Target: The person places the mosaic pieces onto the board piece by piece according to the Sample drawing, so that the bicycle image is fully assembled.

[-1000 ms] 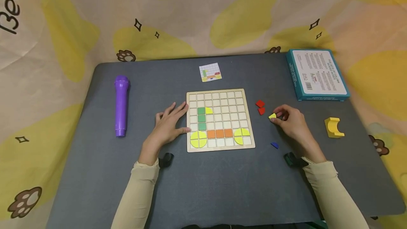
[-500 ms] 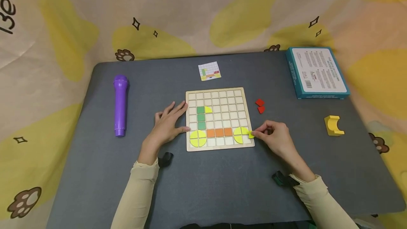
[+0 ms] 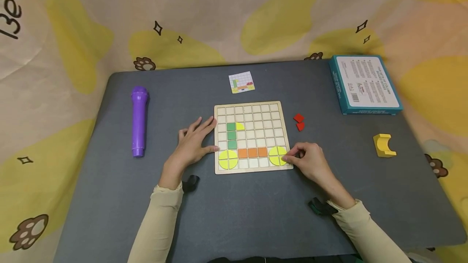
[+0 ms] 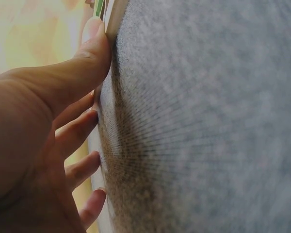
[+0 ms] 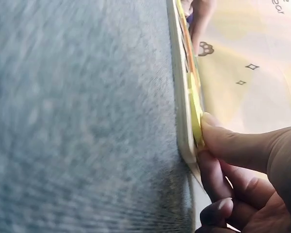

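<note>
A square wooden grid board (image 3: 247, 104) lies mid-table. It bears green squares (image 3: 231, 135) in a column, a row of orange squares (image 3: 252, 153) and yellow quarter-circles forming two discs (image 3: 228, 159). My left hand (image 3: 192, 145) rests along the board's left edge, fingers spread and thumb at the rim. At the lower right corner, my right hand (image 3: 308, 161) pinches a yellow quarter-circle tile (image 5: 197, 130) at the right disc's lower right quarter; in the right wrist view the thumb lies on it. Two red quarter-circle tiles (image 3: 299, 122) lie right of the board.
A pattern card (image 3: 241, 82) lies behind the board. To the left is a purple toy microphone (image 3: 139, 121). A teal box (image 3: 367, 84) stands at the back right, with a yellow arch block (image 3: 382, 145) in front of it. A patterned cloth hangs behind the table.
My right hand has carried the yellow tile from the table leftward onto the board's right disc. A blue piece seen earlier is now hidden by that hand. My left hand has stayed put.
</note>
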### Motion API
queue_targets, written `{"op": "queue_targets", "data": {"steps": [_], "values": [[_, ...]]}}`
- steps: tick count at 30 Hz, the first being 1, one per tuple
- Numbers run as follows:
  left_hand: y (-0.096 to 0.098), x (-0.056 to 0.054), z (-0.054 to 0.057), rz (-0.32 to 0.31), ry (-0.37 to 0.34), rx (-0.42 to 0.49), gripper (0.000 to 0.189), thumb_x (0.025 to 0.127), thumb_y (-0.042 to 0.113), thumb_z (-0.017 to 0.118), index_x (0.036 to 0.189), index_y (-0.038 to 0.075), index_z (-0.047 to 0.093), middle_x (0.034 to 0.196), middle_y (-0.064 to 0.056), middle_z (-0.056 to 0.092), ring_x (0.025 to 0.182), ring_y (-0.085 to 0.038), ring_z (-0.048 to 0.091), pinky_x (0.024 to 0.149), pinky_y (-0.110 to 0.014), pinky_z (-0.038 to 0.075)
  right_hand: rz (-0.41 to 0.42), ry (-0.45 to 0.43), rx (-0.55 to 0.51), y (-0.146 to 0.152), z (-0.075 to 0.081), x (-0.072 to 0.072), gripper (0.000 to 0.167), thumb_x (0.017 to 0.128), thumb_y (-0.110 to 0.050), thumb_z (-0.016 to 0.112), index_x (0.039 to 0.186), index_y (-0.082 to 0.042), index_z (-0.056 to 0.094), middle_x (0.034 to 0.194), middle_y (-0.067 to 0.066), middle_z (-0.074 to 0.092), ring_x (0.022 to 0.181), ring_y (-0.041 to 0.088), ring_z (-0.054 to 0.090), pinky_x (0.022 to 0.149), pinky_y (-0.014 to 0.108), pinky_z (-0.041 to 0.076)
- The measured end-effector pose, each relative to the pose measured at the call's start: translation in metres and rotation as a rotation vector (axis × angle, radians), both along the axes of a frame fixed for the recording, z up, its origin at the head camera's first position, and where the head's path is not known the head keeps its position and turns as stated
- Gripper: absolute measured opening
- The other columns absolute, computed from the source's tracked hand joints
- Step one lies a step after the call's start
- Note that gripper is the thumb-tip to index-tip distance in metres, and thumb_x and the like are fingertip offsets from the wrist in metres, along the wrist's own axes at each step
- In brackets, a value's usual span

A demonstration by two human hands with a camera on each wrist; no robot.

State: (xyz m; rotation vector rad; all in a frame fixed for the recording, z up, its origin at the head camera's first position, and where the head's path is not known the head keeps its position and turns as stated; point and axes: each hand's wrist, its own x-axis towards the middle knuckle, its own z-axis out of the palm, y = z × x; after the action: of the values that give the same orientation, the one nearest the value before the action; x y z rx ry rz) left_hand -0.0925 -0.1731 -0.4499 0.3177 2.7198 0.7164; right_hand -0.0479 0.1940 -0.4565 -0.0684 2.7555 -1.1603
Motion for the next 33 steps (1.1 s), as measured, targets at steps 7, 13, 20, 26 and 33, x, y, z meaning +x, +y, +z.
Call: {"op": "queue_targets", "data": {"steps": [7, 13, 20, 26, 33], "values": [[-0.001, 0.001, 0.001, 0.000, 0.011, -0.001, 0.096, 0.092, 0.035, 0.083, 0.170, 0.023, 0.029, 0.178, 0.001, 0.022, 0.166, -0.035, 0.011, 0.115, -0.064, 0.015, 0.005, 0.027, 0.040, -0.001, 0.003, -0.004, 0.016, 0.085, -0.014, 0.090, 0.079, -0.007, 0.077, 0.072, 0.006, 0.060, 0.069, 0.019, 0.047, 0.060, 0.030, 0.035], [0.000, 0.001, 0.000, -0.002, 0.005, 0.005, 0.095, 0.092, 0.035, 0.082, 0.170, 0.022, 0.029, 0.178, 0.002, 0.022, 0.167, -0.034, 0.011, 0.116, -0.065, 0.015, -0.031, 0.092, 0.069, 0.018, 0.011, -0.021, 0.013, 0.090, -0.016, 0.087, 0.088, -0.006, 0.079, 0.076, 0.009, 0.067, 0.070, 0.019, 0.052, 0.063, 0.028, 0.039], [0.000, 0.001, 0.000, 0.000, 0.007, 0.003, 0.096, 0.092, 0.036, 0.083, 0.170, 0.022, 0.029, 0.178, 0.002, 0.022, 0.167, -0.034, 0.011, 0.114, -0.063, 0.016, -0.003, 0.032, 0.120, 0.052, 0.021, -0.036, 0.020, 0.095, -0.016, 0.081, 0.106, -0.001, 0.075, 0.094, 0.015, 0.073, 0.079, 0.022, 0.060, 0.068, 0.029, 0.045], [0.000, 0.001, 0.000, -0.001, 0.012, 0.008, 0.095, 0.092, 0.034, 0.083, 0.170, 0.022, 0.029, 0.179, 0.001, 0.022, 0.166, -0.035, 0.011, 0.116, -0.065, 0.015, 0.014, 0.000, 0.127, 0.057, 0.012, -0.053, 0.033, 0.097, -0.024, 0.080, 0.118, 0.000, 0.071, 0.105, 0.018, 0.069, 0.091, 0.028, 0.060, 0.078, 0.035, 0.045], [0.001, 0.000, 0.001, 0.000, 0.002, 0.000, 0.095, 0.093, 0.036, 0.082, 0.170, 0.023, 0.029, 0.179, 0.002, 0.022, 0.167, -0.034, 0.010, 0.116, -0.063, 0.015, 0.002, -0.016, 0.139, 0.042, 0.008, -0.070, 0.032, 0.098, -0.022, 0.078, 0.113, 0.004, 0.068, 0.110, 0.022, 0.061, 0.098, 0.035, 0.056, 0.084, 0.042, 0.043]]}}
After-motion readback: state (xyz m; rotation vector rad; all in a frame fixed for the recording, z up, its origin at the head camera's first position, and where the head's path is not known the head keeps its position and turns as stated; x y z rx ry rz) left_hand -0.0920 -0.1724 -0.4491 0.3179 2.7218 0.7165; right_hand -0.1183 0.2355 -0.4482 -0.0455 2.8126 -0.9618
